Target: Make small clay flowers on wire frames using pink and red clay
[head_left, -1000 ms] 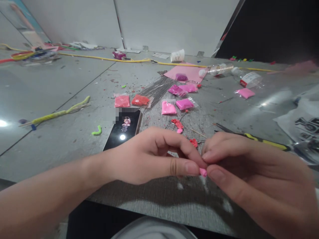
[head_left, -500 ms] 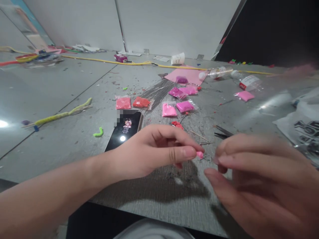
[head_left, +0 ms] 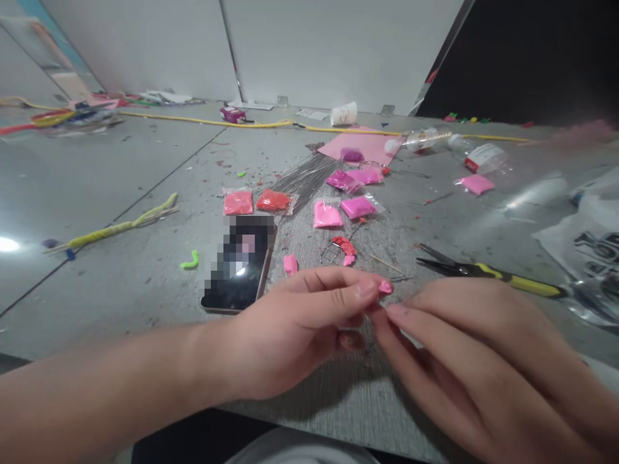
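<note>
My left hand (head_left: pixel 294 332) pinches a small lump of pink modelling clay (head_left: pixel 385 287) between thumb and fingertip. Close below it, the fingertips of my right hand (head_left: pixel 476 361) are pressed together against the left fingers; anything between them is too small to make out. Just beyond the hands, a curved row of red and pink clay bits (head_left: pixel 345 245) lies among thin wires. A loose pink clay piece (head_left: pixel 291 265) rests between the phone (head_left: pixel 239 283) and that row. Yellow-and-black pliers (head_left: pixel 483 269) lie behind my right hand.
Several clay packets, such as a bright pink one (head_left: pixel 327 214) and a red one (head_left: pixel 274 200), are spread past the phone. Behind them lie a bundle of thin wires (head_left: pixel 302 177), pink paper (head_left: pixel 358 143) and plastic bottles (head_left: pixel 483 156). A white plastic bag (head_left: pixel 556 232) sits at right.
My right hand has moved left and its fingers have closed near the left fingertips. My left hand turned slightly, with the pink clay a little higher. The pliers and loose pink piece came into view.
</note>
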`<state>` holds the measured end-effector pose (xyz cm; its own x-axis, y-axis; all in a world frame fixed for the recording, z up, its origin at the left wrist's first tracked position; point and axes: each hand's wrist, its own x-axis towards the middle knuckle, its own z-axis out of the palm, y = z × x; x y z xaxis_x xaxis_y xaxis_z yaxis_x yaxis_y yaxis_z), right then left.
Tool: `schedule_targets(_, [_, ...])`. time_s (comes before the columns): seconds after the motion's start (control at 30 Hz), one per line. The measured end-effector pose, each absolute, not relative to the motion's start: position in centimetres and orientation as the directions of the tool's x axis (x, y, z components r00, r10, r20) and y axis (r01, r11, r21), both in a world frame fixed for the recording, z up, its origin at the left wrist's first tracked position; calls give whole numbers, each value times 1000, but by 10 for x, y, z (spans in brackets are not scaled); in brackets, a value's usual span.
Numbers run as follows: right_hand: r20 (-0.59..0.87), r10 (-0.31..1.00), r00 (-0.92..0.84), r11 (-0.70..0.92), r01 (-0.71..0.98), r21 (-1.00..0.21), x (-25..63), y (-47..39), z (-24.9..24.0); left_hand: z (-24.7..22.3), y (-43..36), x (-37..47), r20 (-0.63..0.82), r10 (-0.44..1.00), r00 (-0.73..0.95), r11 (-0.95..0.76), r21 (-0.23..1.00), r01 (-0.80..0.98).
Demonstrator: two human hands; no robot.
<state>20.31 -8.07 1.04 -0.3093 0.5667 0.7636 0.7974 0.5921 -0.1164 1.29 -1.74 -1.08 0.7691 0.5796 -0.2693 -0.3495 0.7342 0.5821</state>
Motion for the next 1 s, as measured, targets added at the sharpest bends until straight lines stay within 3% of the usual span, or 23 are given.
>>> schedule_targets(0.17, [758, 529, -382, 574, 819, 12, 206, -84, 8, -12, -23, 14, -249, 582, 774, 734, 571, -368])
schedule_targets(0.47, [775, 545, -321, 569, 820, -60, 195, -76, 5, -15, -22, 15, -212, 623, 753, 686, 611, -395])
schedule_targets(0.57, [686, 582, -437, 631, 775, -41, 199, -72, 8, -16, -19, 15, -216, 614, 759, 694, 605, -389])
schedule_targets(0.7, [740, 526, -420, 638, 770, -16, 205, -71, 5, -15, -17, 16, -196, 623, 757, 671, 631, -389])
schedule_targets(1.0, [738, 590, -326, 639, 747, -181, 204, -70, 6, -15, -18, 15, -212, 642, 737, 661, 639, -392])
